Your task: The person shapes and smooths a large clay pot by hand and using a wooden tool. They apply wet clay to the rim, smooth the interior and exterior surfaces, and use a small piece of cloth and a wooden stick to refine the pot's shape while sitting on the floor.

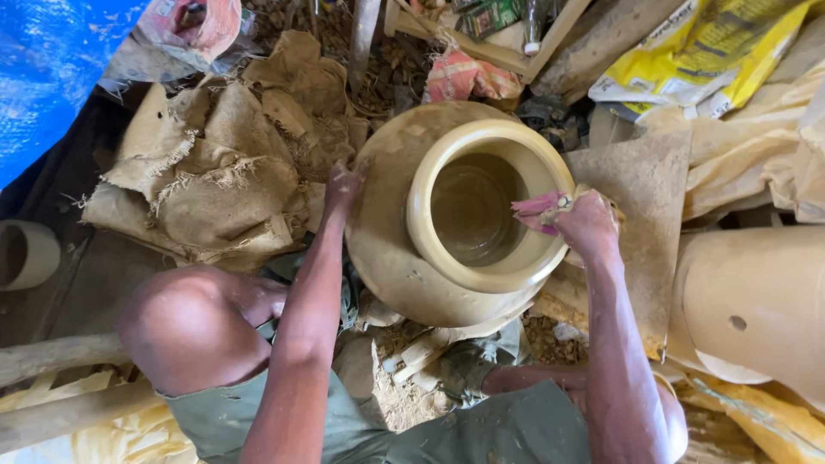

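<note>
A large wet clay pot (404,249) stands in front of me, its wide mouth with a thick smooth rim (481,275) facing up. My left hand (340,191) rests flat against the pot's outer left shoulder. My right hand (586,222) is at the rim's right side, gripping a small pink cloth (537,209) pressed onto the rim. Both forearms are smeared with clay. My knees sit low in the view on either side of the pot.
Crumpled burlap sacking (215,180) lies to the left. Another clay vessel (756,301) with a small hole lies at the right. Yellow bags (696,60), a blue tarp (51,69), a flat clay-coated board (640,198) and wooden sticks (51,357) surround the spot.
</note>
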